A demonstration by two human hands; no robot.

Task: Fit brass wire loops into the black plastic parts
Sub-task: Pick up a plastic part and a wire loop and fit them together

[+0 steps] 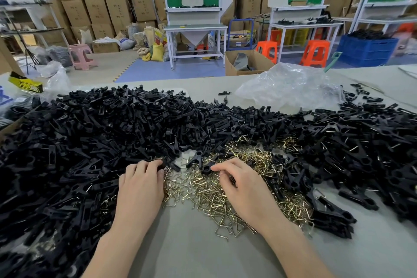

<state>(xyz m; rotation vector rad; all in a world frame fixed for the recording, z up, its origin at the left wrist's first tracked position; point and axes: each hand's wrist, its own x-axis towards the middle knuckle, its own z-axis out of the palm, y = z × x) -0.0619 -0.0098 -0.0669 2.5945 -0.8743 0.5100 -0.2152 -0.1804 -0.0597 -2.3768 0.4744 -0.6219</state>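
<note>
Table [191,244] lies bare only near the person, with black parts [90,131] heaped around it. Left hand [141,187] grips a black part [167,165] at the heap's edge. Right hand [241,187] curls over the brass loops [198,189], its hold unclear.

Bright even overhead light, soft faint shadows, sharp centre, wide-angle bending and slight blur at edges

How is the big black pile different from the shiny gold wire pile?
The black plastic parts are dark and chunky; the brass wire loops are thin, shiny bent wire. The black plastic parts heap wide across the table; the brass wire loops make a smaller, flatter patch near the front. Both lie loose and jumbled.
</note>
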